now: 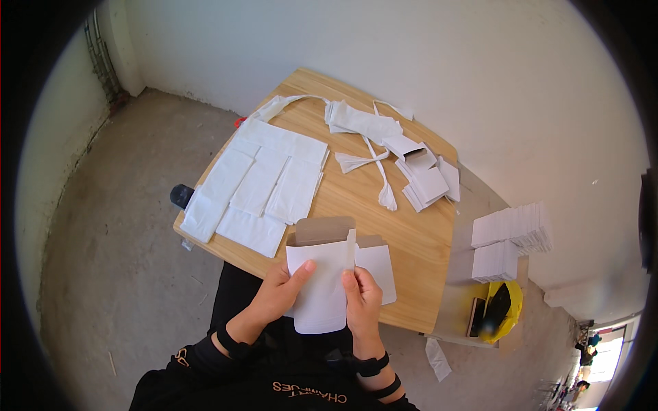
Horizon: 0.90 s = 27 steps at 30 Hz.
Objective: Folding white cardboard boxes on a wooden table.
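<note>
Both hands grip a white folding carton point(319, 288), held flattened over the table's near edge. Its top flap stands up and shows a grey-brown inner side. My left hand point(282, 291) is closed on the carton's left edge, thumb lying across the front. On the opposite edge, my right hand point(362, 296) pinches it with the thumb in front, just below a narrow side flap. Some fingers are hidden behind the card. Partly covered by the held piece, another flat white carton point(378, 272) lies on the table to its right.
The wooden table point(349, 185) carries white plastic bags point(264, 185) in stacks at left, twisted white strips point(363, 162) at the back and a pile of white cartons point(426, 179) at right. Beyond its right side are stacked cartons point(510, 229) and a yellow bag point(510, 312).
</note>
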### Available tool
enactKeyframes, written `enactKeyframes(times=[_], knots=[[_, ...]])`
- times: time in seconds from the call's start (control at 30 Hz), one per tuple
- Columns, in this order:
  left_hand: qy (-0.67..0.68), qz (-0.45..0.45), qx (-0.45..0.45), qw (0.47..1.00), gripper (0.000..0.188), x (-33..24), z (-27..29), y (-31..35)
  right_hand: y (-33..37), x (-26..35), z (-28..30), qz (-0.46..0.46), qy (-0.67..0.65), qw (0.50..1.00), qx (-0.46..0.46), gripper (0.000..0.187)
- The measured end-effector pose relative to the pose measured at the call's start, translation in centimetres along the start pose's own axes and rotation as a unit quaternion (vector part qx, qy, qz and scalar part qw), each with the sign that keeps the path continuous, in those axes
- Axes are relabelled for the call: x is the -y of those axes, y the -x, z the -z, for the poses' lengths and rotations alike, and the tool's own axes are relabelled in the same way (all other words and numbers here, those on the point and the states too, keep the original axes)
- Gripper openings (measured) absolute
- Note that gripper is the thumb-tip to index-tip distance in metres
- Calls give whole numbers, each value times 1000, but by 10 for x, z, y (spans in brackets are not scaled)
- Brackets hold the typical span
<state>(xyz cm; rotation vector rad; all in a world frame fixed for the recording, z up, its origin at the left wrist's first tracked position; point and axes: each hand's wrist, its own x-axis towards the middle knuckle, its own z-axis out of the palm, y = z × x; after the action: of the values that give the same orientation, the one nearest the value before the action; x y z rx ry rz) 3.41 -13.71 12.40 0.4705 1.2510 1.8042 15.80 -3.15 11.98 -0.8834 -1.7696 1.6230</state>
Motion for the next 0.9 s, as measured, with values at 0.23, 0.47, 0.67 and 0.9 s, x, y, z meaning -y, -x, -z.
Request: enactKeyframes(times=[0.23,0.47,0.67,0.9], knots=[[-253,-81,-40,963,33,-1,-4,-1,-1,9,0,5,73,996,-52,27],[-206,-96,-60,972,35,3,-6,-2,1,-2,-1,58,125,988,-71,25],[-346,-1,30,938,46,1,3,2,1,-7,1,54,85,989,-111,26],[-179,-51,54,981,47,2,7,-9,-13,-9,15,-59,-108,992,31,32]])
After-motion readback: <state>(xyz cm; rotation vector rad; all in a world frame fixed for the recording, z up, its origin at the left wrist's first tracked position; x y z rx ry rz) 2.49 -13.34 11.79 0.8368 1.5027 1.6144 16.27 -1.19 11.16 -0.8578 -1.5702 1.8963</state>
